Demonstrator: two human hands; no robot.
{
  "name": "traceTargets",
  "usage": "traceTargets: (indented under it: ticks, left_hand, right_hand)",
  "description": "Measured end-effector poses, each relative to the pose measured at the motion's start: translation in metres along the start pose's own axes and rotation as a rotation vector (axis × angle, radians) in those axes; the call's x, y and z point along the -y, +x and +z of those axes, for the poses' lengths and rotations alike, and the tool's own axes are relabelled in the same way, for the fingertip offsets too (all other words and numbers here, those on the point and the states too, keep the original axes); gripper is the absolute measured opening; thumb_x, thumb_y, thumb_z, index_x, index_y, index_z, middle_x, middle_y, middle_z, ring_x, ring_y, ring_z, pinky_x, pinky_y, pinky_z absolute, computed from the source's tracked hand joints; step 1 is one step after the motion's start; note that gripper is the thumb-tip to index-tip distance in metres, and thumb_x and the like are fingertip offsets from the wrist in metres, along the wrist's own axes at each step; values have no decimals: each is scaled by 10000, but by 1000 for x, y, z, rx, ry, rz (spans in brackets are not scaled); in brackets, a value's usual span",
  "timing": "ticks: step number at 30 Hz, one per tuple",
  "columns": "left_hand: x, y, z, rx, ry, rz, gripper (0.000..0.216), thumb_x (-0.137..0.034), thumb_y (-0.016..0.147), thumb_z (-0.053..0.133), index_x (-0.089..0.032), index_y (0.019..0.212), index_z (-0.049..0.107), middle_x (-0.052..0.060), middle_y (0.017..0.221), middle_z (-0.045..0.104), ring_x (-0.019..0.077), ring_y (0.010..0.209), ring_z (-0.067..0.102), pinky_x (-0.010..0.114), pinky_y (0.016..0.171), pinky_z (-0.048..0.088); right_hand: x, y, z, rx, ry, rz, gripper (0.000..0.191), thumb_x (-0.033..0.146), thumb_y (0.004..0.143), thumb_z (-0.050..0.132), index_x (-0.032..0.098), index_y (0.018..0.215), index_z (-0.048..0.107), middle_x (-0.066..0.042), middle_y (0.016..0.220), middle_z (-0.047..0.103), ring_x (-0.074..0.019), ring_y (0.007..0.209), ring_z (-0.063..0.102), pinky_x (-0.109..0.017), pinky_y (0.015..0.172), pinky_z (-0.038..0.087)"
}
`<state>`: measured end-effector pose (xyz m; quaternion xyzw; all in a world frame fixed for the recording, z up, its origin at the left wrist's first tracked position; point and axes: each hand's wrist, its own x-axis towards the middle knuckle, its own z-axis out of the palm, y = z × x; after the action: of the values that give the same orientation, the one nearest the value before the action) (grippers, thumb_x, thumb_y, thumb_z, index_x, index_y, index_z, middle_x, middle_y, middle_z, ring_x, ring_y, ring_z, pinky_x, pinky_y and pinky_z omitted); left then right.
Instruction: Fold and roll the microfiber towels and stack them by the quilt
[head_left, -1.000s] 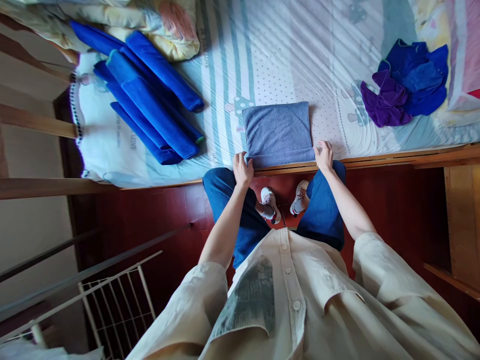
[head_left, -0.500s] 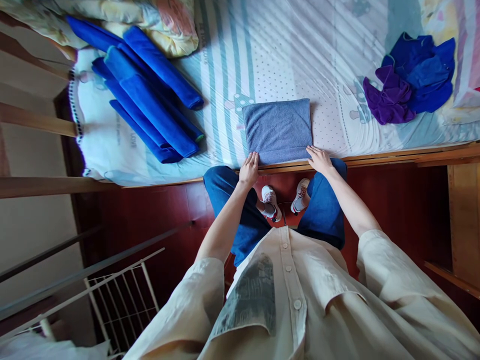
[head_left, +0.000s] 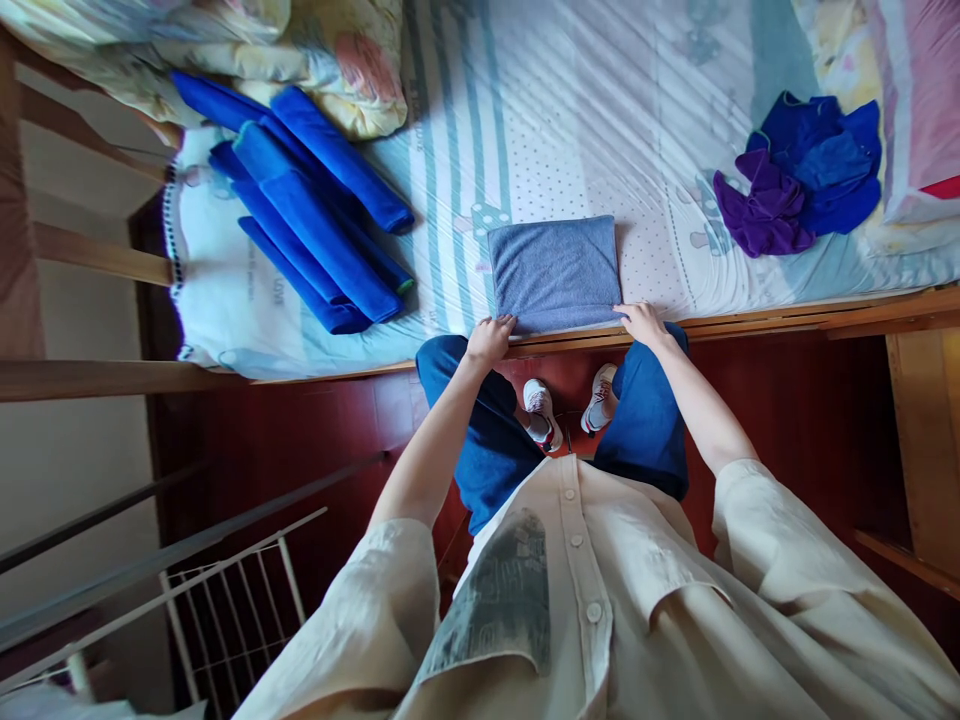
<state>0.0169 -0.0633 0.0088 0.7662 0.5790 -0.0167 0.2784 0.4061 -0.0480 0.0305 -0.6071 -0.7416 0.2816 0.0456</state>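
Note:
A grey-blue towel (head_left: 555, 268) lies flat as a rectangle at the near edge of the bed, with a narrow fold along its near side. At its near left corner, my left hand (head_left: 491, 338) has bent fingers closed on the edge. My right hand (head_left: 643, 323) pinches the near right corner between its fingertips; the thumb is mostly hidden. To the left are several rolled blue towels (head_left: 322, 205), lying side by side. Off to the right, a crumpled purple cloth (head_left: 761, 205) rests against a crumpled blue cloth (head_left: 836, 165).
The patterned bed sheet (head_left: 660, 130) spreads under the cloths, bounded in front by a wooden bed rail (head_left: 780, 318). A bundled quilt (head_left: 352, 75) sits at the far left, and a pink-and-white pillow (head_left: 926, 130) at the right. A white metal rack (head_left: 232, 570) stands lower left.
My hands stay at the towel's near corners, and the fingers of both have shifted slightly, drawing in at the edge. The whole view has moved a little.

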Motion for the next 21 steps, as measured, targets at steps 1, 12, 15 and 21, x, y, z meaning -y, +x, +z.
traceTargets:
  ticks: [1,12,15,21]
  left_hand:
    - [1,-2,-3,6,-21,-23,633,-60,885,508,-141,1483,701,202,1514,684,367,1360,688,498,1238,477]
    - [0,3,-11,-247,-519,-305,541,-138,758,572,-147,1249,798,111,1126,810,315,1168,738,416,1137,542]
    - [0,7,-8,-269,-644,-359,497,-189,792,619,-126,1264,758,120,1073,787,295,1106,749,388,1048,580]
    - [2,12,-2,-329,-681,-485,264,-300,858,668,-144,1066,713,83,932,745,247,952,729,323,909,567]
  right_hand:
    - [0,-3,-3,-2,25,11,457,65,965,606,203,1344,820,-113,1388,781,-314,1341,725,-510,1236,534]
    - [-1,12,-4,-148,510,143,324,158,883,691,115,1172,831,-134,1171,828,-247,1042,747,-395,1020,587]
    - [-2,20,3,-177,628,198,330,200,856,741,103,1165,806,-124,1094,817,-232,971,721,-376,954,584]
    - [-7,29,20,-210,713,259,166,298,871,785,160,921,707,-48,878,732,-185,832,640,-312,828,545]
